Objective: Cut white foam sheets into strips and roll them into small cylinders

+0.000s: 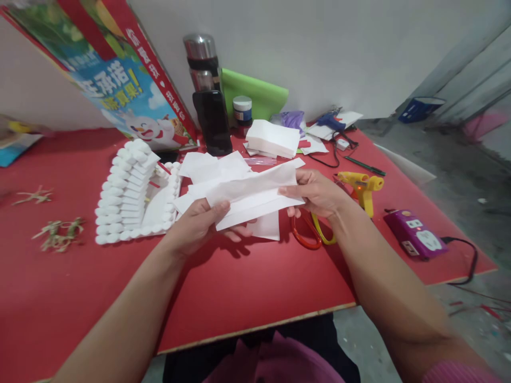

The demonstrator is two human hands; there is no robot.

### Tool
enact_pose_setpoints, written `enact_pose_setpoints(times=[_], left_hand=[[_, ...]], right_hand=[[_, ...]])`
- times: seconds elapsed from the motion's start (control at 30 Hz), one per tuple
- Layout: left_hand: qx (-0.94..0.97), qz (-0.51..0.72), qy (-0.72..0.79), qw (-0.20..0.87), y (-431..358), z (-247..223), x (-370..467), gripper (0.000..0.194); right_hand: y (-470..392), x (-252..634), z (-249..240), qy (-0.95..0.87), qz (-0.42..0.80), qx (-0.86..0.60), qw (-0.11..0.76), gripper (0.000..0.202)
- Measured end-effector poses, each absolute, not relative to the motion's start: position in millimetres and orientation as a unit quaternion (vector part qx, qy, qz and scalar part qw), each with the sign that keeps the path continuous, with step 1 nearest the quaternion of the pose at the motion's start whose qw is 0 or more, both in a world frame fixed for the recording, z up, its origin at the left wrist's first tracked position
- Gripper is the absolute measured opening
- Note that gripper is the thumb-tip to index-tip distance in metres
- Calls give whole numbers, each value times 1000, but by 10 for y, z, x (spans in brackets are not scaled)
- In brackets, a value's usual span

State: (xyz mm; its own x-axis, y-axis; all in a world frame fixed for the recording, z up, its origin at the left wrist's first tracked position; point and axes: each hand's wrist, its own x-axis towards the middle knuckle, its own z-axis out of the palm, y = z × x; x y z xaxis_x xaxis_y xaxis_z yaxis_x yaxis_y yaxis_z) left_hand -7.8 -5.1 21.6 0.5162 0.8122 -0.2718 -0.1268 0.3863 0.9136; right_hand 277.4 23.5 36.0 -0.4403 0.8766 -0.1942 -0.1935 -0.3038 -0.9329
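Note:
Between my two hands I hold folded white paper (255, 194) above the red table. My left hand (199, 223) pinches its left end, thumb on top and fingers underneath. At the right end, my right hand (315, 194) grips it with the thumb pressed on the upper face. More white sheets (215, 167) lie just behind and below. Scissors with red and yellow handles (307, 236) rest under my right hand. To the left of my left hand stands a white stepped model (128, 202) made of small rounded pieces.
A yellow glue gun (361, 186) and a purple power socket box (415, 234) with a cord sit at the right of the red table (255, 287). Along the back are a phone (212, 122), a thermos (200, 53), a paper stack (273, 138) and a printed box (131, 90). Twine figures (59, 234) lie left.

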Motion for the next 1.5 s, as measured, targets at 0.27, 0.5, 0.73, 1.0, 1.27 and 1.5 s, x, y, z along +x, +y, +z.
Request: enact_pose_setpoints(times=[0.27,0.5,0.73,1.0,1.27,1.5], left_hand=[[400,375,318,773,-98,282,-32,31],[394,313,222,835,-76,346,-128,19],[356,195,160,900,4,235,-139,58],[363,59,259,893,-175,79,101,48],[383,117,306,864,-201,140,136,34],[418,182,378,806,-223,177,176,35]], right_hand=[[249,2846,356,-443,734,-333,392,22],[216,2844,388,-463,729,-309,399,13],[161,2834,451,-519,732,-308,316,6],[136,2692,352,-569,735,-275,245,15],[203,2699,338,-511,734,-324,309,21],[99,2491,428,-531,654,-443,306,56]])
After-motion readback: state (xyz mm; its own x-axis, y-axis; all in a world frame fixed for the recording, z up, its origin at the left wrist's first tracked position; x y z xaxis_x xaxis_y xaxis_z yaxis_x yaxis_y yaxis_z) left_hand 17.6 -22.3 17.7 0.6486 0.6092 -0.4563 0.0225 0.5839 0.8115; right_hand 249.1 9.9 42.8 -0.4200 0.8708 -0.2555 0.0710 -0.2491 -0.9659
